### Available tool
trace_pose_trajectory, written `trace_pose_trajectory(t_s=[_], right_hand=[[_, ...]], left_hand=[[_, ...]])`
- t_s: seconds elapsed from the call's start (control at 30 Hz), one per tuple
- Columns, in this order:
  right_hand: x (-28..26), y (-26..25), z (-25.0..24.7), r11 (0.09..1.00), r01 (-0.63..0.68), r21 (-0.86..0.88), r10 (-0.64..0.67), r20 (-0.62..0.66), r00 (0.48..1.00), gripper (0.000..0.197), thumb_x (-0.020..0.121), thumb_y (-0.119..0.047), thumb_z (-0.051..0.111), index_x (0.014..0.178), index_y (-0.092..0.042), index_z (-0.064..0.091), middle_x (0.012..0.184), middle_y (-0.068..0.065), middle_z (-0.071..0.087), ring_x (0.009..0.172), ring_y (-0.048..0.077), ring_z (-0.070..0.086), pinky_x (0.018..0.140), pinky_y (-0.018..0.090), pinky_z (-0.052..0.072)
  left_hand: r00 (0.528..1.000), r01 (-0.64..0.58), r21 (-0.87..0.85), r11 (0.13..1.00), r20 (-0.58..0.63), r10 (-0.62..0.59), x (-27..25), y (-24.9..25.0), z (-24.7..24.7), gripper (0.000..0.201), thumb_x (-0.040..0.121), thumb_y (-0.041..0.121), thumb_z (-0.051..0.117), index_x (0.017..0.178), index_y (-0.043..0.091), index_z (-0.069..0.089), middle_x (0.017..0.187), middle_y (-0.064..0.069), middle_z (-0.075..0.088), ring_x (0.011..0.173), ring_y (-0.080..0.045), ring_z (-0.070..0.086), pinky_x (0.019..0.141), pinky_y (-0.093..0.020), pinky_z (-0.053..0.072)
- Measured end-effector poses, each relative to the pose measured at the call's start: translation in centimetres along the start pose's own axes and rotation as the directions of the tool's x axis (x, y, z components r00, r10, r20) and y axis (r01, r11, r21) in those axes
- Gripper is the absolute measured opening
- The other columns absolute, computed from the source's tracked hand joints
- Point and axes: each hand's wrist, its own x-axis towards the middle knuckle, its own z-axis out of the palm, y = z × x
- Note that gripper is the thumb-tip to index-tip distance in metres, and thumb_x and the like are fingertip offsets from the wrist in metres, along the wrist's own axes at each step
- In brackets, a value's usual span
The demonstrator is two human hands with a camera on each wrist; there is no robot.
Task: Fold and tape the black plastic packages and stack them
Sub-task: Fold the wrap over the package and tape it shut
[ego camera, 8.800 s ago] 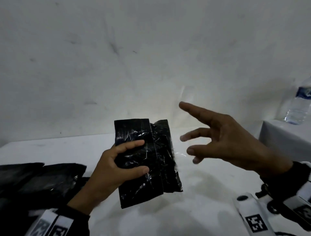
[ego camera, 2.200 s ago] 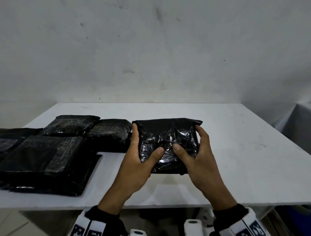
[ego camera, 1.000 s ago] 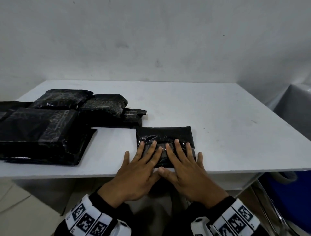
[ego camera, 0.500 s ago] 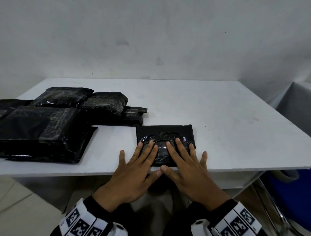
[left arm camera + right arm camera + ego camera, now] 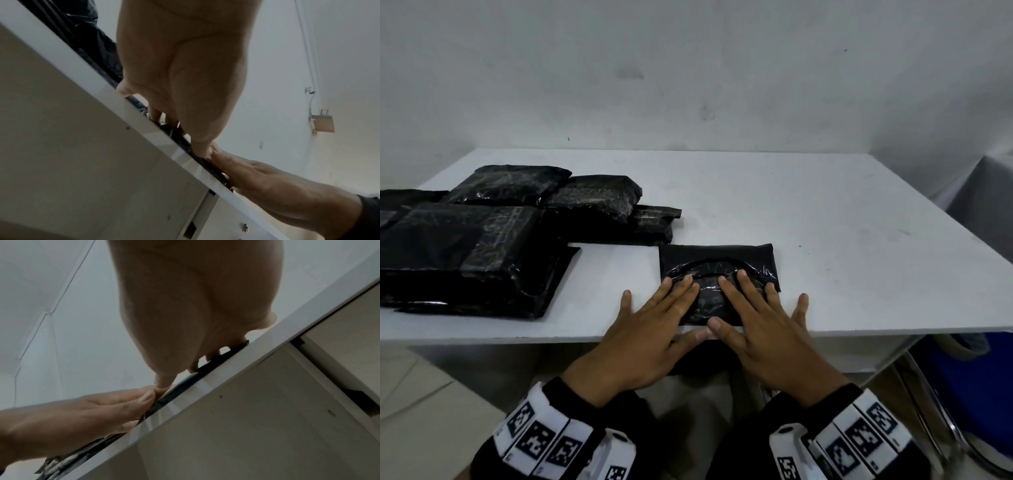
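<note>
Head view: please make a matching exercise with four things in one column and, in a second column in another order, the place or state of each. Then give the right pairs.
Things
1. left hand
2. flat black package
3. pile of black packages
4. table

Places or states
A. heaped at the left side of the table
B. white, bearing all the packages
C. fingers straight, pressing the package's left part
D. lying at the near table edge under both hands

Pairs: 1-C, 2-D, 3-A, 4-B

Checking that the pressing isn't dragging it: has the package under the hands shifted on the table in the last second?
No. The package lies at the table's near edge, right of the stack, as before.
</note>
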Motion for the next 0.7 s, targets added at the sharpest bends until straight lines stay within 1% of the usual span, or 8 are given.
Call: trace_pose_trajectory(t_s=[0.07,0.17,0.27,0.37,0.43,0.53,0.63,0.7], right_hand=[[0.1,0.0,-0.1,1.000,0.005,-0.019,-0.005,0.000,1.000,0.074,0.085,-0.078,0.002,0.150,-0.052,-0.021,0.164,-0.013,-0.024,0.154,0.031,-0.011,0.113,0.068,-0.014],[0.1,0.2,0.2,1.000,0.005,-0.004,-0.005,-0.011,1.000,0.077,0.086,-0.077,0.003,0.152,-0.046,-0.023,0.163,-0.016,-0.026,0.155,0.027,-0.013,0.115,0.065,-0.013],[-0.1,0.7,0.5,0.999,-0.008,0.034,0.009,-0.033,0.999,0.083,0.085,-0.077,0.001,0.154,-0.038,-0.021,0.163,-0.010,-0.029,0.155,0.021,-0.009,0.117,0.062,-0.013],[-0.1,1.2,0.3,0.998,-0.018,0.061,0.020,-0.037,0.999,0.086,0.079,-0.082,-0.007,0.154,-0.041,-0.020,0.165,0.000,-0.026,0.156,0.017,0.004,0.117,0.061,-0.012],[-0.1,1.3,0.1,0.997,-0.027,0.069,0.028,-0.020,0.999,0.085,0.080,-0.080,-0.004,0.154,-0.042,-0.018,0.166,0.000,-0.023,0.156,0.017,0.003,0.116,0.063,-0.012],[0.0,1.2,-0.1,0.997,-0.030,0.073,0.031,-0.014,0.999,0.084,0.081,-0.079,0.000,0.155,-0.044,-0.016,0.167,-0.001,-0.020,0.156,0.015,0.003,0.116,0.063,-0.011],[-0.2,1.4,-1.0,0.971,-0.012,0.237,0.016,-0.014,1.000,0.082,0.083,-0.079,0.008,0.157,-0.046,-0.003,0.168,-0.008,-0.009,0.155,0.009,0.004,0.119,0.060,-0.011],[-0.5,1.6,-1.8,0.906,0.028,0.422,0.022,-0.114,0.993,0.073,0.090,-0.073,0.022,0.157,-0.043,0.019,0.167,-0.012,0.011,0.153,0.005,0.012,0.123,0.058,-0.003]], left_hand=[[1.000,0.009,0.041,0.999,-0.030,-0.008,0.1,0.5,-0.3,0.073,0.098,0.067,0.013,0.158,0.038,-0.017,0.161,0.022,-0.029,0.150,-0.006,-0.026,0.125,-0.055,-0.007],[1.000,0.004,0.082,0.997,-0.031,-0.001,0.2,0.3,0.2,0.071,0.097,0.066,0.008,0.156,0.040,-0.022,0.160,0.020,-0.033,0.151,-0.008,-0.027,0.126,-0.054,-0.003],[1.000,0.005,0.063,0.998,-0.021,-0.003,-0.1,-0.4,0.8,0.070,0.092,0.067,0.005,0.150,0.045,-0.028,0.157,0.020,-0.038,0.149,-0.006,-0.028,0.126,-0.050,-0.006],[1.000,0.003,0.047,0.999,-0.013,-0.003,-0.3,-0.5,0.9,0.074,0.089,0.070,0.003,0.150,0.044,-0.030,0.156,0.019,-0.040,0.148,-0.005,-0.029,0.125,-0.047,-0.010],[1.000,0.007,0.030,1.000,-0.001,-0.007,-0.4,-0.3,1.0,0.077,0.087,0.072,0.002,0.150,0.042,-0.031,0.155,0.019,-0.042,0.147,-0.006,-0.032,0.124,-0.049,-0.013],[0.999,0.036,0.020,0.999,0.011,-0.037,-0.5,0.0,1.0,0.079,0.088,0.073,0.003,0.150,0.041,-0.032,0.153,0.019,-0.045,0.147,-0.014,-0.037,0.121,-0.055,-0.018],[0.997,0.079,0.046,0.996,0.001,-0.079,-0.7,0.5,0.6,0.080,0.088,0.074,0.003,0.153,0.039,-0.028,0.157,0.016,-0.040,0.148,-0.022,-0.035,0.117,-0.061,-0.021],[0.992,0.108,0.044,0.993,-0.065,-0.105,-0.7,0.9,-0.1,0.079,0.091,0.073,0.003,0.159,0.037,-0.014,0.165,0.012,-0.025,0.153,-0.024,-0.025,0.116,-0.062,-0.020]])
